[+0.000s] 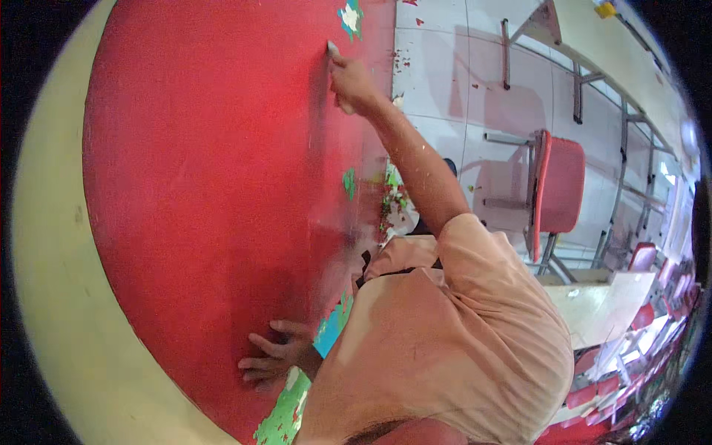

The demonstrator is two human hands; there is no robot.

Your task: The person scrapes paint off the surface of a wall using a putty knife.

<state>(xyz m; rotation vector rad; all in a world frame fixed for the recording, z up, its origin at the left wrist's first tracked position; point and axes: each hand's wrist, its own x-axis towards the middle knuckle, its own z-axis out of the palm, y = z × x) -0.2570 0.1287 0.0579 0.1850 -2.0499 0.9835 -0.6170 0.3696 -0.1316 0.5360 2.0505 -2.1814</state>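
Note:
My right hand point(351, 83) is closed and reaches out to the red-painted wall point(208, 163). A small slim tool with a pale grey tip point(331, 47) sticks out of its fingers against the paint. Its exact kind is hard to make out, as the fist hides most of it. Just beyond the tip is a chipped patch point(350, 18) showing white, blue and green. My left hand point(276, 354) lies spread on the wall, holding nothing. Beside it, bare patches of blue point(330, 332) and green point(283, 408) show partly behind my shirt.
Paint flakes point(395, 196) litter the tiled floor point(437, 81) along the wall's foot. A red chair point(560, 185) stands to the right, with long pale tables point(604, 44) behind it. More red chairs lie farther off. A cream band point(52, 259) borders the red wall.

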